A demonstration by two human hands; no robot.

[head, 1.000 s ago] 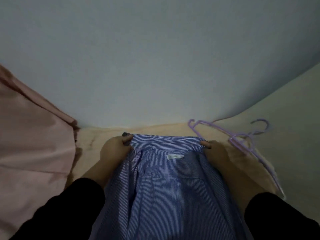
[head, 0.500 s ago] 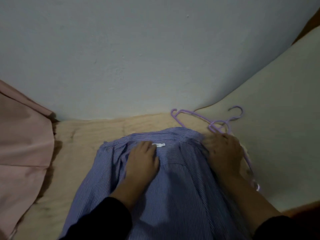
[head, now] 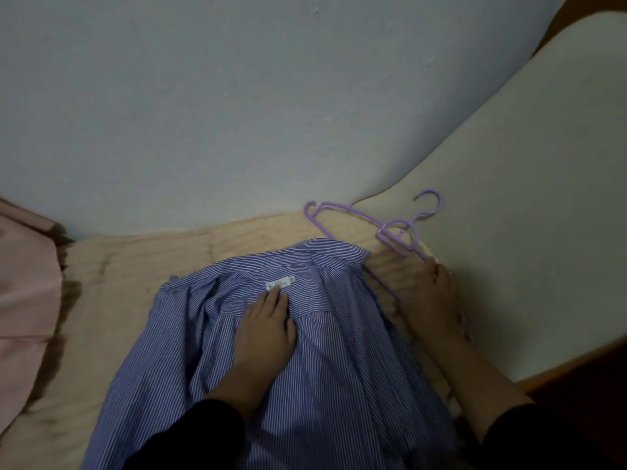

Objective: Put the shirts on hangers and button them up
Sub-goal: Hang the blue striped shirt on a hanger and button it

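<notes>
Hands: left (head: 263,337) flat on shirt (head: 339,368); right (head: 429,293) hides part of hanger (head: 397,232).

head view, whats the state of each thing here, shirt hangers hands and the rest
striped shirt: lying spread on the bed, collar toward the wall, not on a hanger
label: showing, inside of the neck exposed
purple hangers: lying on the bed by the collar, no shirt on them
left hand: flat on the shirt, fingertips at the label
right hand: resting on a hanger arm, grip unclear
pink cloth: lying at the left edge
</notes>
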